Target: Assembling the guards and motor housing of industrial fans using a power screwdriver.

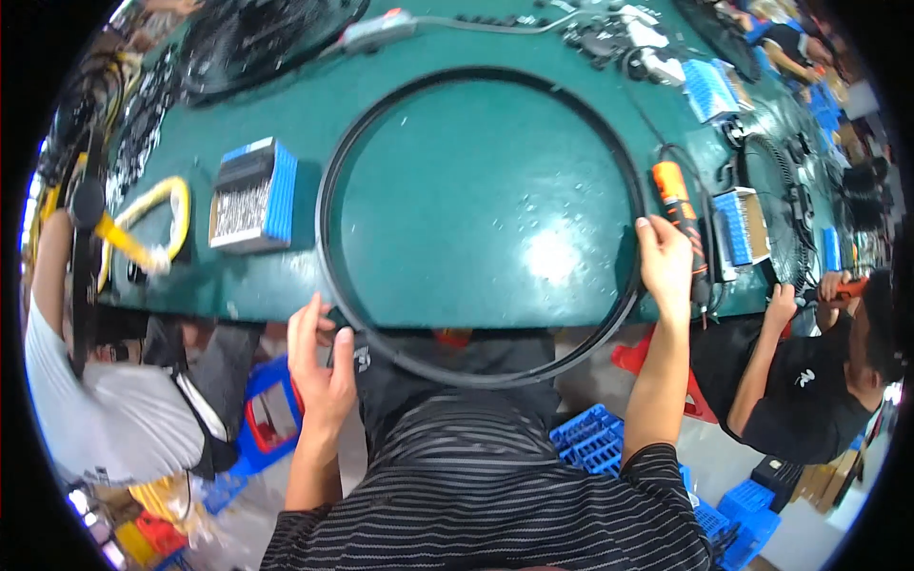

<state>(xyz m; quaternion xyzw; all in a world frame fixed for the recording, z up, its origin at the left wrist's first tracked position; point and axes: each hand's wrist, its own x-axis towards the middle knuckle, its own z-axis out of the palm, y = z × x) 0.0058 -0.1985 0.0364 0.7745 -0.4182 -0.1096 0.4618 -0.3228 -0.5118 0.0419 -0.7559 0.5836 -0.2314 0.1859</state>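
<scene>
A large black hoop, like a bare wheel rim (484, 73), lies on the green table and its near part juts over the front edge toward my body. My right hand (666, 259) grips its right side, thumb on top and the other fingers partly hidden. At its lower left, my left hand (322, 362) is open with the fingers spread, close beside the hoop. Just right of my right hand lies an orange and black power screwdriver (678, 205) with a cord.
An open blue and white box of small metal pieces (249, 205) stands left of the hoop. Another box (740, 228) sits at right. A yellow-handled mallet (124, 236) shows at far left. Black round wire grilles (257, 38) lie farther back. Co-workers sit on both sides; one holds an orange tool (850, 288).
</scene>
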